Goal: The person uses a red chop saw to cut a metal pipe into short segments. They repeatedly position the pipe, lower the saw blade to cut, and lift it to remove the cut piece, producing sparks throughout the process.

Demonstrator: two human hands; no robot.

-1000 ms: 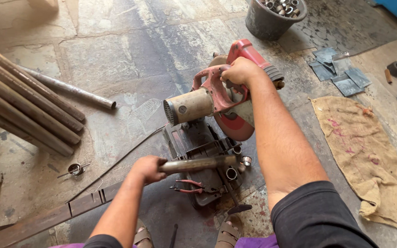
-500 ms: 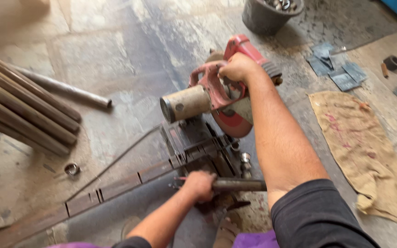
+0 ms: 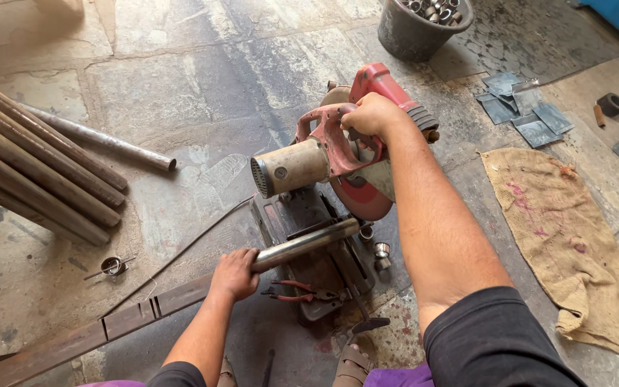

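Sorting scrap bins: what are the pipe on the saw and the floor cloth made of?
Pipe, gripped by the left hand: looks like steel, smooth grey with a bright sheen. Cloth: probably jute burlap, coarse tan weave, frayed edges, pink stains.

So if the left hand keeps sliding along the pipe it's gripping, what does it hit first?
Probably the vise on the chop saw base: the left hand grips the steel pipe, which runs up-right toward the red blade. Depth is unclear.

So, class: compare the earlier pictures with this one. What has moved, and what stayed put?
The left hand slid the metal pipe back toward the left, so its end now lies on the saw base under the blade. The right hand stays on the raised chop saw's handle. Pipe stack, sack and bucket unchanged.
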